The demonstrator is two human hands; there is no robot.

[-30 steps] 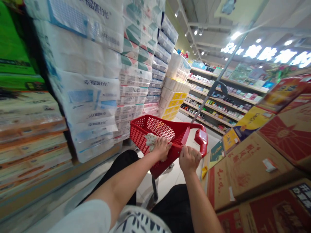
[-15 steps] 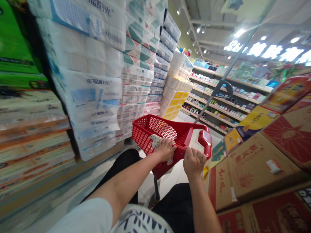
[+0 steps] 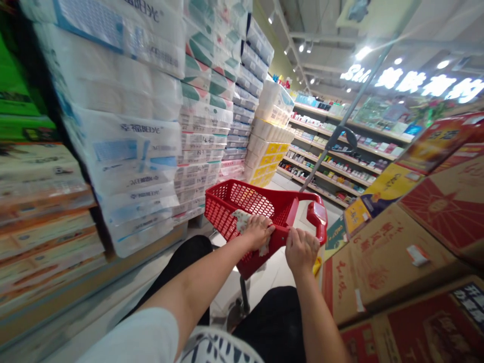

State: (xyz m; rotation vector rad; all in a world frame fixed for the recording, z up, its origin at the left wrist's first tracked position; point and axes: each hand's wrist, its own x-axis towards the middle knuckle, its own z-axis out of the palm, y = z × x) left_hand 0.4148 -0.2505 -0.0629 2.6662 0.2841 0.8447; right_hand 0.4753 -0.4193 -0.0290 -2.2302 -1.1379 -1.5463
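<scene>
A red plastic shopping cart [image 3: 219,204] with perforated basket walls is tilted in front of me. My left hand [image 3: 258,232] is closed over its near rim, pressing a pale patterned cloth [image 3: 240,222] against it. Part of the cloth hangs below the fingers on the outer side of the basket. Further right, my right hand [image 3: 302,248] grips the cart's edge close to the red handle [image 3: 319,214], fingers curled over the top. A grey pole [image 3: 321,164] with a loop on it rises behind the handle.
Tall stacks of wrapped tissue packs [image 3: 136,146] line the left side. Cardboard cartons [image 3: 393,257] are piled close on the right. Stocked shelves [image 3: 340,151] stand at the back beyond the tiled floor. My knees [image 3: 189,262] flank the cart's lower frame.
The view has turned slightly, so the stacks, shelves and cartons appear shifted left. Both hands stay at the same places on the cart, and the cloth remains under the left hand.
</scene>
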